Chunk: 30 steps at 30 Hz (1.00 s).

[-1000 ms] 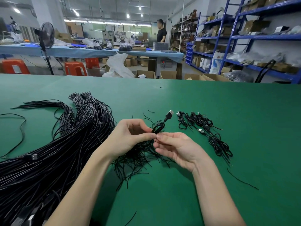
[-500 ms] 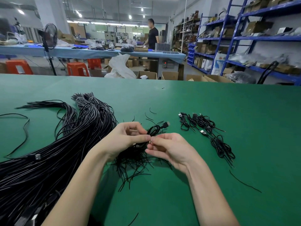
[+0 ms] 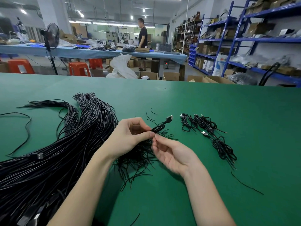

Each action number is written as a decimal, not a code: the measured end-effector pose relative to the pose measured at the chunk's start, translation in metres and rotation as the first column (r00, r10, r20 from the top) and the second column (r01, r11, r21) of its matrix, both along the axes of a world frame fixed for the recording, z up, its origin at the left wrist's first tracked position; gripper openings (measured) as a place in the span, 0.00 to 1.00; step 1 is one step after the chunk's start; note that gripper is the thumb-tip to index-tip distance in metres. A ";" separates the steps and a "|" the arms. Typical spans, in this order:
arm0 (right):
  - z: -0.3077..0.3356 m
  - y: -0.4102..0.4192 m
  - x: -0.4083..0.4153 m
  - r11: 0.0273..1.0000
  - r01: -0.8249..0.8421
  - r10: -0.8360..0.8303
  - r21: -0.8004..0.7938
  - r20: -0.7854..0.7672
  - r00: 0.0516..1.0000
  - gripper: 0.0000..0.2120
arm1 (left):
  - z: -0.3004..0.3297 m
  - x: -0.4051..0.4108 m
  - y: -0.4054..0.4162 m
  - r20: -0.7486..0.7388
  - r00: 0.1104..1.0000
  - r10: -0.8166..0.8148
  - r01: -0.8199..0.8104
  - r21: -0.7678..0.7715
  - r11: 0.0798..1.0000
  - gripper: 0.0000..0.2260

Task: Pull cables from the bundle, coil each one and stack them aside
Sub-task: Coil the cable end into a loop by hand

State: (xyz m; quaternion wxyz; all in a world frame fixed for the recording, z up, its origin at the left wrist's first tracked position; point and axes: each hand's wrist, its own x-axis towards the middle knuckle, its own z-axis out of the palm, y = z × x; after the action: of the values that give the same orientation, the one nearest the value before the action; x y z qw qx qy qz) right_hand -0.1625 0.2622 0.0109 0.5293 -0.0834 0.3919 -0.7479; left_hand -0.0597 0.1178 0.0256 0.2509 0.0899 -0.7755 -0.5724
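Just right of the big cable bundle [image 3: 53, 152], the left hand [image 3: 130, 137] pinches 1 coiled cable [image 3: 158, 128] (plug up), right hand [image 3: 174, 155] released.

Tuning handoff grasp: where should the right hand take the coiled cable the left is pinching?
Probably the folded loops of the coiled cable just right of the left hand, coming from the right hand side. The strands lie bunched there; the USB plug juts up-right, free.
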 end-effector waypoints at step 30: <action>0.001 -0.013 0.011 0.985 0.122 -0.109 0.124 -0.107 0.988 0.13 | 0.000 -0.002 0.003 -0.143 0.984 0.109 -0.092 0.123 0.988 0.06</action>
State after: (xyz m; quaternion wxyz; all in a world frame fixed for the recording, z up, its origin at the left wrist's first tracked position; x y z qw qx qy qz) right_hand -0.1516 0.2493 0.0123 0.4691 -0.0631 0.4698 -0.7452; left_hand -0.0621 0.1210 0.0260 0.3313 0.1002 -0.7145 -0.6079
